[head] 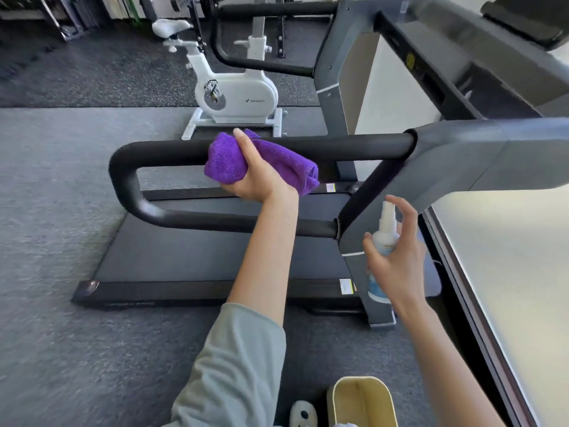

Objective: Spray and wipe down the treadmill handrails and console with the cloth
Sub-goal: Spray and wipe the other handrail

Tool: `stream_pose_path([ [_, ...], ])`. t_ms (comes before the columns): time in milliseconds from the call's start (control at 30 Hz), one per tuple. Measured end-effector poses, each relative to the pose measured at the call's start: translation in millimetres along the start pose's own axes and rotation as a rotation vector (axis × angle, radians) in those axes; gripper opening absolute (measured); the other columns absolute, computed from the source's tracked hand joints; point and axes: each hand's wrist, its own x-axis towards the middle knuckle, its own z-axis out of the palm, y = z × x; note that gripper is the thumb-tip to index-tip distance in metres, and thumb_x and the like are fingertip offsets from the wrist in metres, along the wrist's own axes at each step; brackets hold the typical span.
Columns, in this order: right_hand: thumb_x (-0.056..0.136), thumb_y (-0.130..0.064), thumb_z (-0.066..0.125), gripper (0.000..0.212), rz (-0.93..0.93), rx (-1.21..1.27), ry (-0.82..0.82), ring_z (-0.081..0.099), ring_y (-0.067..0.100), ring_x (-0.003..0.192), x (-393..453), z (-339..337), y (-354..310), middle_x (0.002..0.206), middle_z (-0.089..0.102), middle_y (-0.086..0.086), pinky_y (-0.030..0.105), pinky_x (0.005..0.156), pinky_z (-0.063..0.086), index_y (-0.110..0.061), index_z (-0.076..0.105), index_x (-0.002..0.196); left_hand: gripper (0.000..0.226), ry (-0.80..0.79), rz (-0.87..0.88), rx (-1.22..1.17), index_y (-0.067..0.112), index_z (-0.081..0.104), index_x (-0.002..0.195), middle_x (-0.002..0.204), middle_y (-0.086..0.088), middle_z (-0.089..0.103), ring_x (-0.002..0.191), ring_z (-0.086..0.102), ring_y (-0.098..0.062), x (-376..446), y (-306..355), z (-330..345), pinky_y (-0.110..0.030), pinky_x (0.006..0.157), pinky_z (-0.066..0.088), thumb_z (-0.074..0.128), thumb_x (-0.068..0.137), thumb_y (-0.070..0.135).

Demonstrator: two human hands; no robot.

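A purple cloth (228, 158) is bunched around the upper bar of the near black handrail (160, 149) of the treadmill. My left hand (257, 177) grips the cloth against that bar, thumb up over the top. My right hand (397, 257) holds a small white spray bottle (383, 238) beside the grey upright, nozzle up, with the fingers partly spread. The far handrail (246, 61) loops at the top centre. The console (523, 23) sits at the top right, blurred.
The black treadmill belt (200, 257) lies below the rail on grey carpet. A white exercise bike (234, 94) stands behind it. A bright window ledge (508, 272) runs along the right. A cream bin (361, 402) stands at the bottom edge.
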Motion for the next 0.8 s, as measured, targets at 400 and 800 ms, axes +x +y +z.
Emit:
stream_pose_path([
  [400, 0.086, 0.001, 0.066, 0.062, -0.121, 0.026, -0.082, 0.053, 0.017, 0.061, 10.3, 65.7, -40.8, 0.102, 0.053, -0.028, 0.018, 0.057, 0.046, -0.030, 0.041, 0.134, 0.051, 0.059, -0.087, 0.292, 0.021, 0.051, 0.083, 0.082, 0.008, 0.060, 0.075, 0.063, -0.016, 119.9, 103.2, -34.2, -0.031, 0.074, 0.050, 0.068, 0.073, 0.068],
  [800, 0.087, 0.001, 0.068, 0.064, -0.127, 0.037, -0.186, 0.056, 0.032, 0.055, -2.4, 110.7, -65.3, 0.089, 0.057, -0.006, 0.053, 0.055, 0.054, -0.033, 0.039, 0.134, 0.060, -0.143, 0.349, 0.548, 0.024, 0.046, 0.121, 0.109, 0.014, 0.061, 0.094, 0.064, 0.002, 139.2, 118.0, -122.8, -0.025, 0.089, 0.051, 0.080, 0.075, 0.043],
])
